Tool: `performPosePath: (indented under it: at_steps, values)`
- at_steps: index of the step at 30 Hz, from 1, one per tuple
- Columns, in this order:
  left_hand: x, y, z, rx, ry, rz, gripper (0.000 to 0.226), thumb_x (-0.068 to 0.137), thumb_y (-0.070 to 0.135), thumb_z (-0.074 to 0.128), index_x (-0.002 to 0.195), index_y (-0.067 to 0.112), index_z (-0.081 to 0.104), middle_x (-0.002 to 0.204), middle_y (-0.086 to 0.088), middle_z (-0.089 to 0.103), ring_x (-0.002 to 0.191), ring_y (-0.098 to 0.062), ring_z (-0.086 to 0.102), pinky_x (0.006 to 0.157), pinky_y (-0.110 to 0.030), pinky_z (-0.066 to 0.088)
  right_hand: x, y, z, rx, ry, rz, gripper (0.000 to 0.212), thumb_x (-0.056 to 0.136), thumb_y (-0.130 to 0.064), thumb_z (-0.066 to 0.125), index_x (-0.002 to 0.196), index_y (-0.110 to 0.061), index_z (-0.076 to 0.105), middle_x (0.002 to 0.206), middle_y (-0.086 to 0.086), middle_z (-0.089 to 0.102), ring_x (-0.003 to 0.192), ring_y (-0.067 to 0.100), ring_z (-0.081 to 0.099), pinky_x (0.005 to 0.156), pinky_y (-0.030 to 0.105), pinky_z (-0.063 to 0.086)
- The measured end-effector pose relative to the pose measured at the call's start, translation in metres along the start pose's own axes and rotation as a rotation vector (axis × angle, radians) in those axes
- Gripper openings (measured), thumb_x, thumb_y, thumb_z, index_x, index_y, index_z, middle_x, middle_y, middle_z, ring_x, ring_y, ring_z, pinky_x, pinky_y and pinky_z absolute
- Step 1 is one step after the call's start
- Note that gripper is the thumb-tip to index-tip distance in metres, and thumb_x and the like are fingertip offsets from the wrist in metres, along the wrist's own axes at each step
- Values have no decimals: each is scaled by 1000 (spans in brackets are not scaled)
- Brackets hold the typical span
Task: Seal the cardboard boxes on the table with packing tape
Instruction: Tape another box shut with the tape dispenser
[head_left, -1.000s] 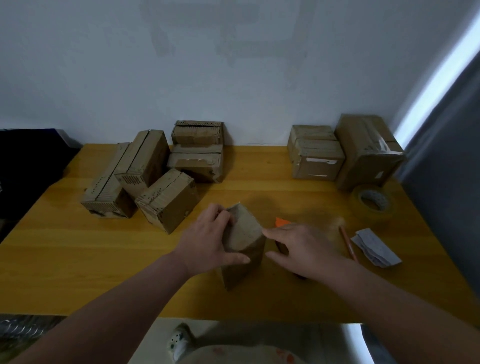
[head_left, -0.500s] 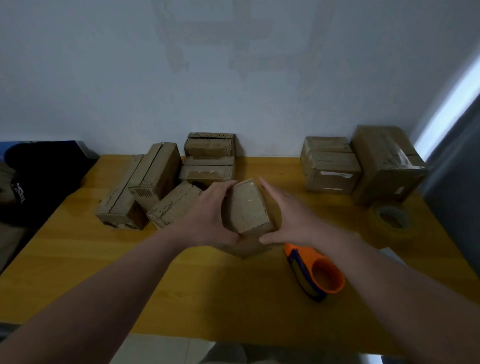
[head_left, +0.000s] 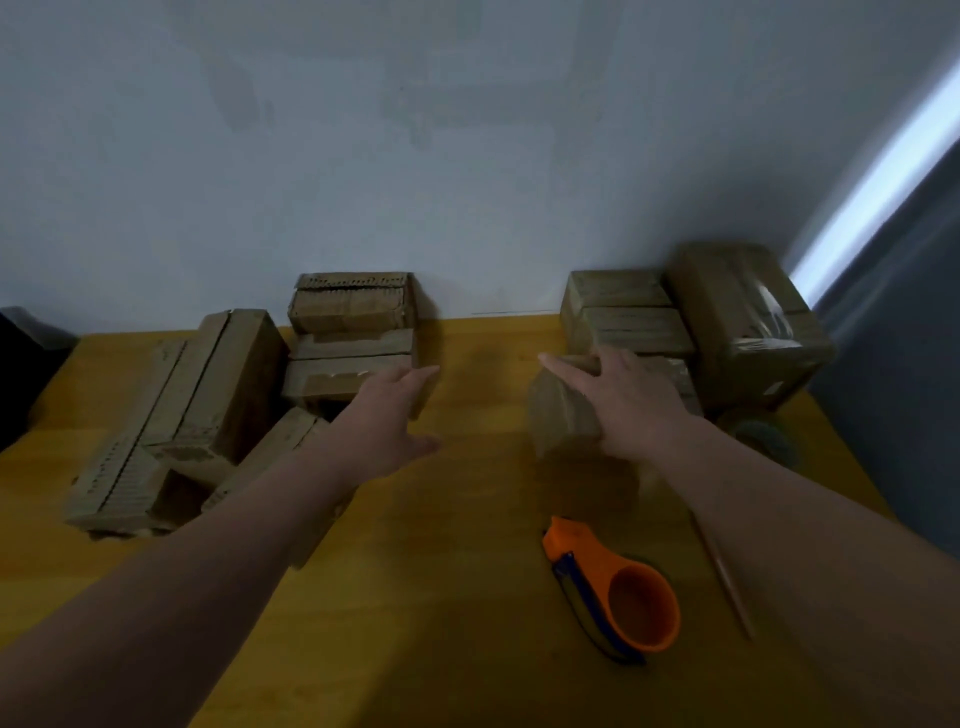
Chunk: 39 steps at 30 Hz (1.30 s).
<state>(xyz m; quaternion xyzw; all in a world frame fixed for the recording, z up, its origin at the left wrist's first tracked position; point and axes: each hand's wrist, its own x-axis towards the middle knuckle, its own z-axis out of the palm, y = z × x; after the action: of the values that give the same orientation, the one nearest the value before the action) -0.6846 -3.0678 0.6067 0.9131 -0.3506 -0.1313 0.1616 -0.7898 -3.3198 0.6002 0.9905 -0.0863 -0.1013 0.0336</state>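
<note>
The right grip (head_left: 623, 405) clasps the small cardboard box (head_left: 561, 415) from above, fingers spread across its top. It is right of centre, just in front of the taped boxes (head_left: 623, 317) by the wall. The left grip (head_left: 395, 410) is released, fingers straight, stretched toward the stacked boxes (head_left: 353, 332) at upper centre. An orange tape dispenser (head_left: 618, 592) lies on the table (head_left: 457, 571) at lower right, with a tape roll (head_left: 763, 441) beyond it.

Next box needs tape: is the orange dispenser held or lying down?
Lying down: the orange dispenser sits on the table, untouched; the right hand holds a small box, the left hand nothing.
</note>
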Motion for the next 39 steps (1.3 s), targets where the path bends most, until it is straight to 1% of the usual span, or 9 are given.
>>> performPosePath:
  at_steps: [5,11,15,21,25,27,30,34,39]
  values:
    - [15,-16,9,50,-23,-5,74,87,38,67,149,23,30,140,0,42,129,-19,36,107,-31,31,24,12,16,-138,-109,82,103,84,-20,71,149,-48,-5,151,17,17,139,35,20,109,48,30]
    - [13,-40,20,93,-62,-61,67,88,38,66,146,27,35,146,2,37,136,-18,30,113,-37,29,42,14,27,-246,-102,95,89,87,-24,66,149,-40,5,145,16,25,133,33,26,108,48,31]
    - [10,-50,25,116,-83,-109,65,89,38,64,146,32,34,148,4,35,138,-16,27,115,-43,24,49,12,29,-295,-124,118,86,82,-27,70,149,-35,16,147,14,23,135,33,24,108,49,33]
    - [0,-56,24,181,-62,-130,61,91,38,59,146,34,32,145,8,34,139,-15,23,118,-49,13,49,8,35,-269,-172,203,92,81,-32,72,149,-35,9,153,16,12,139,35,20,107,52,36]
    - [-9,-68,23,261,-28,-167,64,92,41,58,148,34,29,150,5,27,143,-19,16,119,-51,6,50,1,29,-320,-236,227,98,84,-36,69,152,-33,-1,158,19,1,145,38,8,110,57,29]
    - [-15,-76,25,281,-7,-222,68,90,44,58,149,34,24,154,1,21,145,-22,12,118,-52,5,51,-7,24,-327,-237,212,99,83,-38,69,153,-30,0,158,18,0,145,39,6,111,58,27]
    - [-23,-89,28,297,10,-334,80,87,50,60,151,32,16,157,-4,13,146,-27,9,118,-54,8,48,-26,20,-299,-143,159,93,82,-29,70,152,-29,9,157,17,6,144,38,12,111,55,30]
    - [-37,-105,31,221,-28,-486,96,81,57,63,152,30,6,156,-8,8,143,-36,13,115,-54,20,37,-55,21,-160,-49,96,86,84,-13,65,152,-29,14,156,12,10,142,33,16,111,50,31]
    - [-53,-102,35,164,-70,-571,100,82,57,64,153,27,-1,155,-15,10,137,-40,25,110,-50,32,2,-77,31,31,21,86,79,88,-19,65,151,-29,17,150,9,24,134,27,30,97,38,46]
